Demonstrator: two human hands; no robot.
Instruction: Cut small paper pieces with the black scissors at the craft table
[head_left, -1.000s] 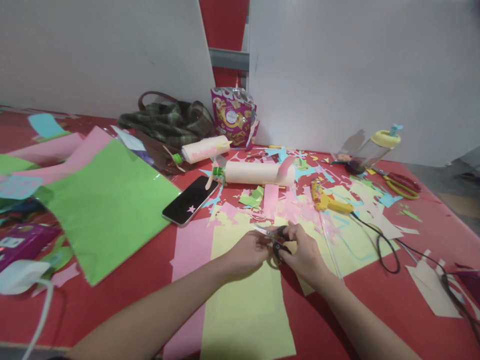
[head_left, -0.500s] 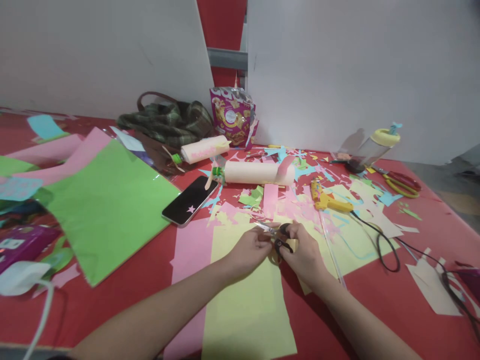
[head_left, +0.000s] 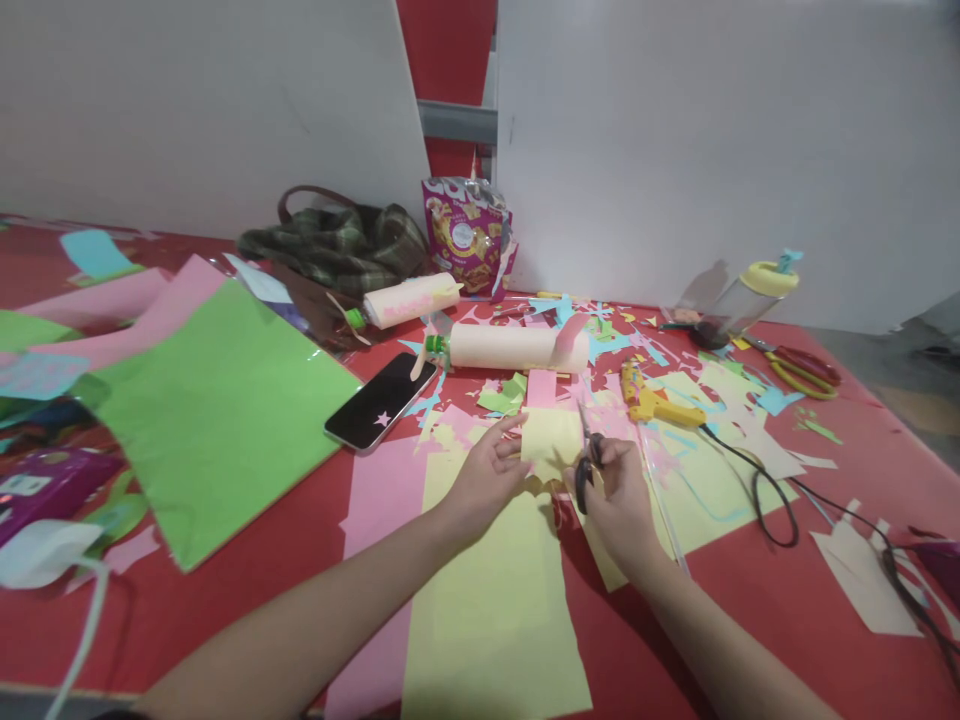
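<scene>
My left hand (head_left: pixel 491 478) pinches the left edge of a small yellow paper piece (head_left: pixel 551 442), held up above the table. Fingers of my right hand (head_left: pixel 621 500) are through the black handles of a pair of scissors (head_left: pixel 589 468). The scissor blades point away from me, along the right edge of the yellow piece. Beneath my hands lies a large yellow sheet (head_left: pixel 491 600) with a pink sheet (head_left: pixel 375 560) partly under it. Beyond them rests a paper-wrapped bottle (head_left: pixel 517 346) with a green cap and a pink strip on it.
A phone (head_left: pixel 381 402) and a green sheet (head_left: pixel 217 420) lie at left. To the right are a yellow glue gun (head_left: pixel 660 406) with a black cord, a clear tumbler (head_left: pixel 742 300) and larger scissors (head_left: pixel 799 370). Paper scraps, a second wrapped bottle (head_left: pixel 412 300) and a snack bag (head_left: pixel 469 235) sit behind.
The yellow piece has come up into view, upright between my hands. My right hand has shifted slightly right, and the scissors have turned from pointing left to pointing away.
</scene>
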